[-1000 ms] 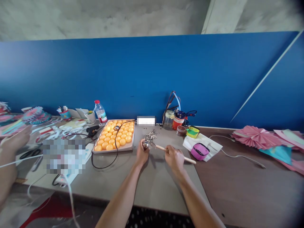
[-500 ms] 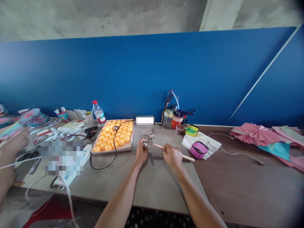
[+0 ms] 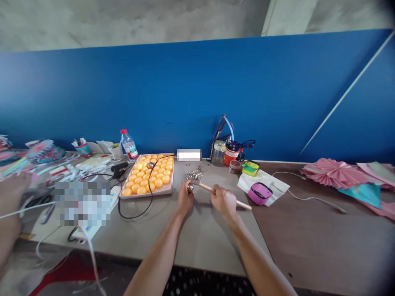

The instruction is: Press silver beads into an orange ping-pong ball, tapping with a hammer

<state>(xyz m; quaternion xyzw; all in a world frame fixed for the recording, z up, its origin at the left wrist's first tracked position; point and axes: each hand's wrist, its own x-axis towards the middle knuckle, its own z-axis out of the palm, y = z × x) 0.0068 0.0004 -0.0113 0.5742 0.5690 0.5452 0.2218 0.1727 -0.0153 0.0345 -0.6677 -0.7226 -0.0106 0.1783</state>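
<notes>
Left fingers [image 3: 182, 190]: grasping a shiny ball [image 3: 190, 188]
Right fingers [image 3: 217, 192]: closed around the hammer [image 3: 205, 187], by its handle
Ball: over the worktop [image 3: 212, 242], just beside the hammer's head; contact I cannot tell
Silver bits [image 3: 195, 174]: in a pile, just behind the ball

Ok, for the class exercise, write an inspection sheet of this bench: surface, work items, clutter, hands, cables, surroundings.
Surface: grey work surface, brown tabletop to its right.
Work items: shiny ball, hammer, pile of small metallic pieces.
Clutter: tray of orange balls, bottle, purple container.
Hands: left hand holds the ball; right hand grips the hammer's handle.
Cables: black cable crosses the tray.
Surroundings: blue partition behind; another person's arm, far left.
</notes>
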